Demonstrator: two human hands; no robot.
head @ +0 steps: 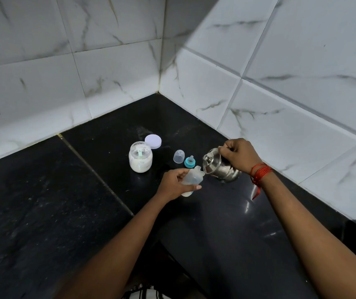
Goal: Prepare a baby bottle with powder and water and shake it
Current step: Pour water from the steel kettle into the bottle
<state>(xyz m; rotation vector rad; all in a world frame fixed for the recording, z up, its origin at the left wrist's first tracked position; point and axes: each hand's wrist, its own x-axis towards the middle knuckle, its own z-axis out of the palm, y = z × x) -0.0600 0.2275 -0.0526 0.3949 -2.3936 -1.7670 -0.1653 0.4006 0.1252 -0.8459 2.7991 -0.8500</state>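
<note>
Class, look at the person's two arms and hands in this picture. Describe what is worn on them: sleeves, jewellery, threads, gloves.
Both forearms are bare, with no sleeves in view and no gloves. The right hand has several turns of red-orange thread wound round its wrist, with a loose end hanging down. The left hand and its wrist carry nothing. No rings or watch show.

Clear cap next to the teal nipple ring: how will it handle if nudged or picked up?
The clear cap looks like thin plastic, so probably very light and easily knocked. It stands on its wide open end, so it should slide rather than tip. Once on its side, its round dome could roll across the glossy counter.
</note>
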